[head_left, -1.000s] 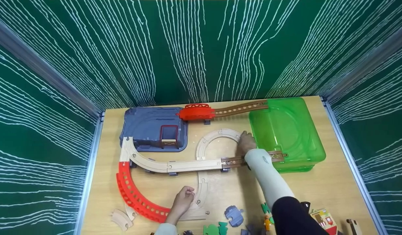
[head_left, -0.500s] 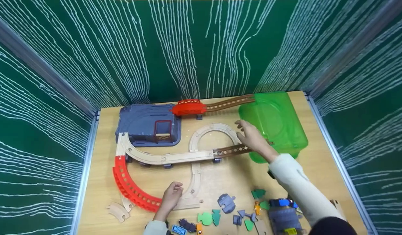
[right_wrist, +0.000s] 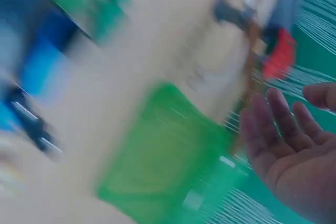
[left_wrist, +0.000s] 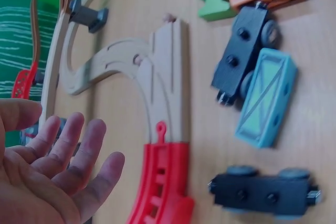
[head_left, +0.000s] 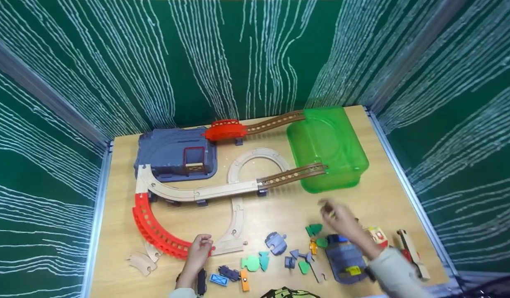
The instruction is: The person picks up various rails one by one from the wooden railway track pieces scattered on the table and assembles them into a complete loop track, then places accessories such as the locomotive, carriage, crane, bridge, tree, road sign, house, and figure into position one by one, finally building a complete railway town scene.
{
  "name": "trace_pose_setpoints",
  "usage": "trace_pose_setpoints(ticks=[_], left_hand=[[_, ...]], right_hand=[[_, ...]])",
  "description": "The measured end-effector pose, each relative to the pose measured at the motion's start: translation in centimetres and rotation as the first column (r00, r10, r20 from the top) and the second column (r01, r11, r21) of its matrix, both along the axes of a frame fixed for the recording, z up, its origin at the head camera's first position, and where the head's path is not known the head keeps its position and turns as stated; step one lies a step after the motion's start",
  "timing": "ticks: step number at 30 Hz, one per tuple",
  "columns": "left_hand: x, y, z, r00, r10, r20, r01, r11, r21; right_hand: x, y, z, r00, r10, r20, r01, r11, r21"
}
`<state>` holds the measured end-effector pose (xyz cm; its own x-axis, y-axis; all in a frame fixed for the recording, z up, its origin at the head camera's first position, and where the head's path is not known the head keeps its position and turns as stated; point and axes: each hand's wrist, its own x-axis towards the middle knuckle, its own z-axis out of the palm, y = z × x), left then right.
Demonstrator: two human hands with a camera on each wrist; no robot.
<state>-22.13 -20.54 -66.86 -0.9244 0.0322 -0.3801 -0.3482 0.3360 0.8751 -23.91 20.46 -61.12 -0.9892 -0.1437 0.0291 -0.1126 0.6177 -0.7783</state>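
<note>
My left hand (head_left: 198, 252) hovers over the front end of the red curved track (head_left: 157, 229). The left wrist view shows its fingers loosely spread, holding nothing. The red track's end meets a wooden switch track (left_wrist: 170, 77). My right hand (head_left: 342, 221) is in the air at the front right, blurred, above green toy trees (head_left: 314, 229) and a blue train piece. Its fingers are relaxed and hold nothing in the right wrist view. Curved wooden tracks (head_left: 255, 154) form a loop beneath the raised line, where a brown track (head_left: 291, 174) runs to the green box (head_left: 356, 180).
A grey mountain tunnel (head_left: 164, 149) and a red bridge (head_left: 225, 130) stand at the back. Train cars, including a light blue wagon (left_wrist: 268, 98), lie along the front. A grey piece (head_left: 275, 242) lies mid-front; loose curved tracks (head_left: 142, 263) lie front left.
My right hand has left the wooden loop beside the green box and moved toward the front right. My left hand has shifted slightly left over the red track's end. The head view has turned right.
</note>
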Motion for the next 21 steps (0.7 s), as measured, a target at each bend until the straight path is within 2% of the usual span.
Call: trace_pose_setpoints(ticks=[4, 7, 10, 11, 14, 18, 21], left_hand=[[0.9, 1.2, -0.1, 1.0, -0.019, 0.009, 0.019, 0.999, 0.029], [1.5, 2.4, -0.2, 0.999, -0.046, -0.003, 0.046, 0.999, -0.005], [2.1, 3.4, -0.5, 0.997, -0.081, -0.012, 0.081, 0.997, -0.003], [2.4, 3.7, -0.6, 0.996, -0.093, -0.01, 0.092, 0.996, -0.008], [3.1, 4.3, -0.8, 0.993, -0.118, -0.003, 0.118, 0.993, 0.005], [3.9, 4.6, -0.9, 0.991, -0.133, 0.008, 0.134, 0.991, -0.032], [4.3, 4.6, -1.0, 0.991, -0.133, 0.021, 0.133, 0.99, -0.046]], right_hand=[[4.7, -1.4, -4.4, 0.986, -0.016, 0.164, 0.013, 1.0, 0.017], [7.5, -2.8, -7.0, 0.976, -0.056, 0.211, 0.023, 0.987, 0.156], [9.4, -4.0, -9.0, 0.973, -0.109, 0.205, 0.038, 0.946, 0.322], [10.0, -4.2, -9.6, 0.971, -0.119, 0.207, 0.038, 0.932, 0.359], [11.4, -4.5, -10.8, 0.941, -0.214, 0.264, 0.081, 0.896, 0.437], [12.4, -4.3, -12.1, 0.89, -0.288, 0.354, 0.102, 0.882, 0.461], [12.5, -4.1, -12.9, 0.869, -0.295, 0.397, 0.094, 0.886, 0.453]])
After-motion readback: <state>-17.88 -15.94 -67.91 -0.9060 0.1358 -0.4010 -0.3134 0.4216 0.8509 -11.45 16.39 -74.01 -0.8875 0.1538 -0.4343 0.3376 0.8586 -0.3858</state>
